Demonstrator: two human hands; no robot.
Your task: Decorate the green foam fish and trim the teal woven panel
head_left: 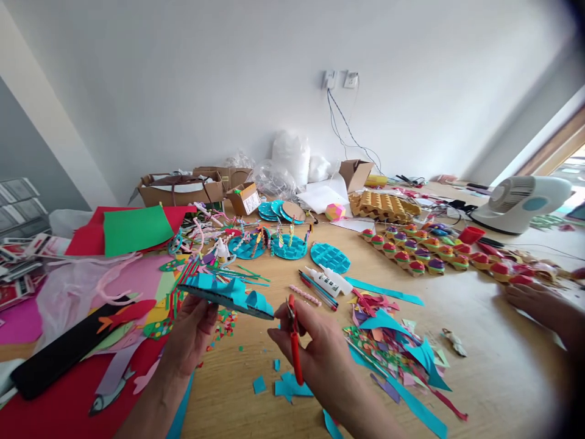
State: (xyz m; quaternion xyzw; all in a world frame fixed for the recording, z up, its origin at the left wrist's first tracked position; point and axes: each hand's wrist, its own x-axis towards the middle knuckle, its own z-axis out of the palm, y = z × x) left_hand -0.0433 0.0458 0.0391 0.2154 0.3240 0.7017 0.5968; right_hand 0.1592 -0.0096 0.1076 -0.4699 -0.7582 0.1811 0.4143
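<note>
A round cardboard disc covered in blue paper [228, 294] is tilted edge-on above the table, with curled blue paper pieces standing up from its top. My left hand [194, 326] grips it from below at its left side. In my right hand [315, 347] are red-handled scissors [295, 347], whose blades are mostly hidden by the fingers. The right fingertips are at the disc's right edge; whether they pinch it I cannot tell. Below, small blue paper scraps [292, 385] lie on the table. Behind stand similar blue discs [329, 258], some with twisted paper pillars [290, 244].
A heap of coloured paper scraps [397, 347] lies at right, near a glue bottle [329, 280]. Painted egg-carton pieces [415, 247] and a white fan [525, 201] are farther right, by another person's hand [534, 305]. A black phone-like slab [64, 350] lies at left.
</note>
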